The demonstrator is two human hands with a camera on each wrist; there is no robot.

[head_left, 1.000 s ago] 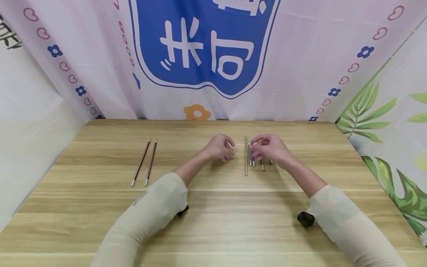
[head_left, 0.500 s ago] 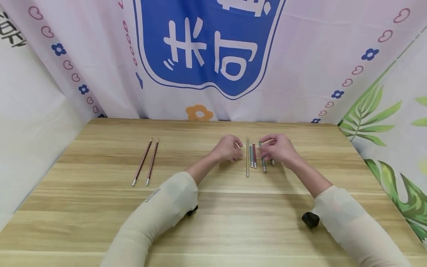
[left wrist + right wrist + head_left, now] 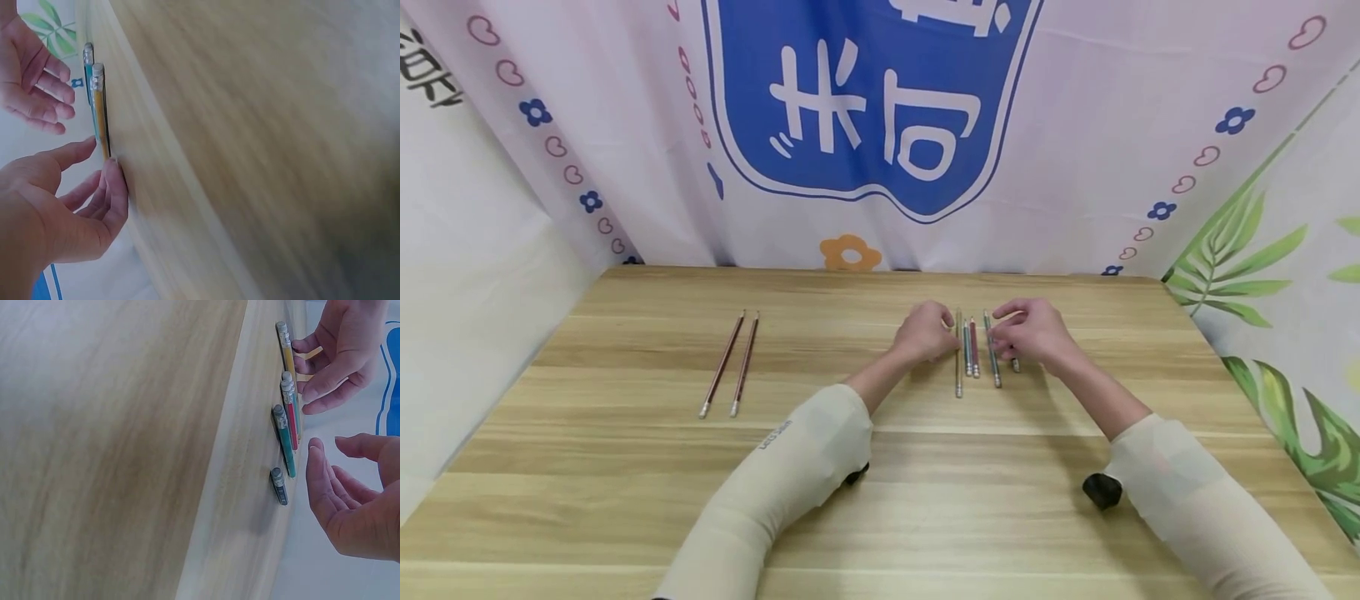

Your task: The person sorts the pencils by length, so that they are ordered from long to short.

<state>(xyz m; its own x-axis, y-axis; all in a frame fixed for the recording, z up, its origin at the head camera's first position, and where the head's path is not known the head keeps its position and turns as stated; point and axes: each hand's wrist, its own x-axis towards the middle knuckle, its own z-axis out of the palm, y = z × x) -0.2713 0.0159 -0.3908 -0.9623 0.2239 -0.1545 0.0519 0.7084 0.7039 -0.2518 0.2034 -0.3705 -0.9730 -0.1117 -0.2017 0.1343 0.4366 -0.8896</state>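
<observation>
Printed cloth [image 3: 1075, 150] hangs behind, likely just as a screen. Wood-look table [image 3: 880, 508] runs up to it and carries all the pencils.

Arms come in from both sides: left sleeve [image 3: 782, 467], right sleeve [image 3: 1187, 492], black lump [image 3: 1102, 492] at the right cuff. Sleeves end short of the wrists, which leaves the fingers free.

Left hand [image 3: 925, 333]: fingers loosely bent, thumb apart, no pinch visible. Sits right at the yellow pencil [image 3: 958, 375]; contact, can't tell. Right hand [image 3: 1033, 333]: fingers spread, gap to the thumb, holding nothing. Hovers by the green pencil [image 3: 996, 367]. Hands face each other across the row, which I'd judge gives access from both flanks.

Two maroon pencils, one [image 3: 723, 365] and its neighbour [image 3: 746, 364], lie well apart to the left, slanted, not touching. Reads as a separate group, out of the hands' way.

Row by the hands, left to right: yellow, teal pencil [image 3: 967, 350], red pencil [image 3: 974, 346], green. Teal and red look shorter and sit close; green has a gap, probably finger room. Erasers all face the person, presumably for uniformity.

Last, dark pencil [image 3: 279, 487], partly hidden under the right hand from above; true length unclear.
</observation>
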